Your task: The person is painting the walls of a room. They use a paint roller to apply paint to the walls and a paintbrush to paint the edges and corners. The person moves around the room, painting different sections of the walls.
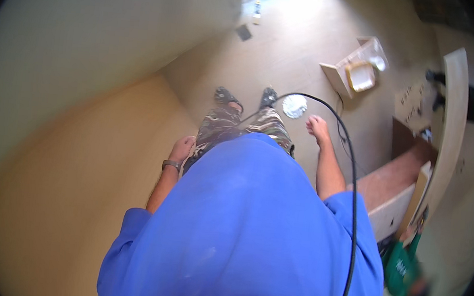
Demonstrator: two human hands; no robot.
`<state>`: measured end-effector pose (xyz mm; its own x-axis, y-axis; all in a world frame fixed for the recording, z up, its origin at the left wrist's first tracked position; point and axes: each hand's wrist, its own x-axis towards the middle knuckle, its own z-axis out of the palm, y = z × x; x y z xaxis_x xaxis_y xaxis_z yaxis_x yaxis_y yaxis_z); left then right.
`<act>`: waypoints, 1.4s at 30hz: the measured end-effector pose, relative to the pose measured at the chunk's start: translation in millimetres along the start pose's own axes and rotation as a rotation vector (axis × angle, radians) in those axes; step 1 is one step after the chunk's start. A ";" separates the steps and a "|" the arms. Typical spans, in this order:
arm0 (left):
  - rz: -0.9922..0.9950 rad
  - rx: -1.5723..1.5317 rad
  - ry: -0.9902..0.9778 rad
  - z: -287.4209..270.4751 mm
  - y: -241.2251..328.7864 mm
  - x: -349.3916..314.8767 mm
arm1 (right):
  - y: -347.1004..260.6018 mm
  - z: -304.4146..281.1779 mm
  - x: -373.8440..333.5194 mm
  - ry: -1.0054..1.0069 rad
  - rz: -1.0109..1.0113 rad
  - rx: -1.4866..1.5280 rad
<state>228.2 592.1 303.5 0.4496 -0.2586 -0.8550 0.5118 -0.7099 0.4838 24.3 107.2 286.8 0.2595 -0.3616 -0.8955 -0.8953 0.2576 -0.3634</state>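
My left hand hangs beside my left thigh, a dark watch on its wrist; its fingers are mostly hidden or blurred. My right hand is held out to the right of my legs, its fingers curled in, with nothing visible in them. A round, white, crumpled-looking thing lies on the floor just beyond that hand, apart from it. From near my feet a black cable arcs past my right arm and over my right shoulder.
A smooth wall stands at the left. Ahead right are an open wooden box-like piece and a tan-rimmed container. A long board and a reddish-brown panel are at the right, near a person in green. A dark square lies ahead.
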 end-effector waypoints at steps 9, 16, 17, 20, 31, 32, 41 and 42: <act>-0.572 -0.713 0.002 26.5 -52.1 -80.3 | 45.6 -0.7 2.6 -0.060 0.166 -0.086; -0.454 -0.458 -0.050 67.8 -99.9 -53.5 | -42.0 -26.1 38.3 -0.054 -0.066 -0.167; -0.464 -0.435 -0.112 73.8 -104.6 -44.4 | -54.9 -30.0 42.7 -0.049 -0.105 -0.190; -0.465 -0.358 -0.259 99.4 -123.5 -27.2 | -81.1 -43.7 56.2 -0.102 -0.176 -0.183; -0.371 -0.675 0.144 139.6 -122.2 -40.7 | -25.7 -46.2 39.7 -0.145 -0.126 -0.267; -0.334 -0.764 0.099 132.7 -111.7 -46.0 | -11.6 -52.0 38.2 -0.133 -0.107 -0.280; -0.168 0.154 -0.121 43.6 -97.8 -112.8 | 41.5 -89.5 31.7 -0.120 0.009 -0.305; -0.234 -0.058 -0.122 34.7 -93.9 -127.0 | 39.7 -94.1 34.1 -0.097 -0.006 -0.297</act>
<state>97.6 668.9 360.1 0.2244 -0.1719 -0.9592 0.6341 -0.7217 0.2777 -36.5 20.8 266.0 0.2854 -0.2713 -0.9192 -0.9566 -0.0227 -0.2904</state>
